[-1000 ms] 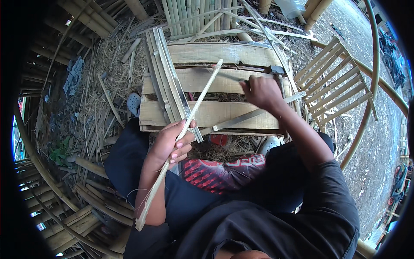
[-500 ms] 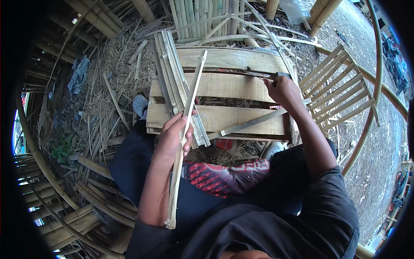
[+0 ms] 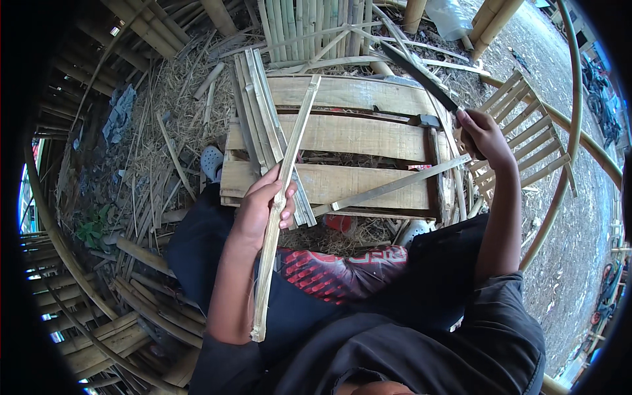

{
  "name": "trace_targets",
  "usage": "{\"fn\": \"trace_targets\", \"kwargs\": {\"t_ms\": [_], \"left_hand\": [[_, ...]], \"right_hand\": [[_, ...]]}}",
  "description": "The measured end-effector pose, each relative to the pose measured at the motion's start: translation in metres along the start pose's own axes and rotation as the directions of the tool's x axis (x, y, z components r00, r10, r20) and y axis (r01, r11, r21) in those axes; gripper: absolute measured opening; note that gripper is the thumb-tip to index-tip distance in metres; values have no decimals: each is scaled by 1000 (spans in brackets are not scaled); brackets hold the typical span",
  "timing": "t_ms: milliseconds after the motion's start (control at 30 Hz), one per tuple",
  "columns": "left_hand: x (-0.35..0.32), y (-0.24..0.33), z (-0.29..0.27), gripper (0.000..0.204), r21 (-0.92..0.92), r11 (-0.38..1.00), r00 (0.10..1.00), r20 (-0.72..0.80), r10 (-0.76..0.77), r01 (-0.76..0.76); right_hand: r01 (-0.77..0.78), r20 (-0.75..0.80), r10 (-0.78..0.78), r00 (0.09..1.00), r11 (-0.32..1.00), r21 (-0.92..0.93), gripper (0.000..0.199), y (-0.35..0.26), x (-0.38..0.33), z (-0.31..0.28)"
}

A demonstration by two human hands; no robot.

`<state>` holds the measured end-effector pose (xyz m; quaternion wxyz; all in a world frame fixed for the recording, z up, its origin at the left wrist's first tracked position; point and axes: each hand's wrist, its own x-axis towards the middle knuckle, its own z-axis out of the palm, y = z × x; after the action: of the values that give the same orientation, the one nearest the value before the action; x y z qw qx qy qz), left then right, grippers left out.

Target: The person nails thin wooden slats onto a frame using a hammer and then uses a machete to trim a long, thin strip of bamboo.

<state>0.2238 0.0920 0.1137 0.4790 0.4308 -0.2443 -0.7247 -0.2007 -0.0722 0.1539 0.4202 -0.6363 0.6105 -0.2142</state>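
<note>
Bamboo poles (image 3: pixel 145 257) lie at the left beside straw-littered ground (image 3: pixel 181 108). Split strips (image 3: pixel 258 105) rest on the left end of the planked worktop (image 3: pixel 368 138). The left hand's (image 3: pixel 258 205) fingers wrap a long bamboo strip (image 3: pixel 268 253), slanting over the worktop's near edge. A hammer (image 3: pixel 428 121) lies near the right end. The right hand's (image 3: pixel 485 137) fingers clench a dark knife (image 3: pixel 420 75), apart from the strip, near a slatted panel (image 3: pixel 530 133). Below the worktop shows a red object (image 3: pixel 338 223), possibly a container; contents unclear.
</note>
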Motion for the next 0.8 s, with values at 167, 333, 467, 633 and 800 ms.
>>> {"fn": "trace_targets", "kwargs": {"t_ms": [167, 333, 467, 633, 800], "left_hand": [[5, -4, 20, 43, 76, 986, 989, -2, -150, 149], [0, -4, 43, 42, 209, 960, 969, 127, -214, 185], [12, -17, 48, 39, 234, 962, 986, 56, -157, 140], [3, -8, 55, 36, 291, 943, 980, 64, -188, 162], [-2, -11, 52, 35, 304, 935, 977, 50, -205, 181]], "right_hand": [[281, -124, -325, 938, 917, -282, 40, -11, 0, 70], [580, 44, -677, 735, 595, -556, 40, -19, 0, 113], [413, -63, -580, 812, 648, -640, 46, -25, 12, 134], [523, -4, -708, 706, 525, -671, 48, -27, -4, 127], [432, -140, -668, 730, 611, -663, 48, -20, 9, 129]]}}
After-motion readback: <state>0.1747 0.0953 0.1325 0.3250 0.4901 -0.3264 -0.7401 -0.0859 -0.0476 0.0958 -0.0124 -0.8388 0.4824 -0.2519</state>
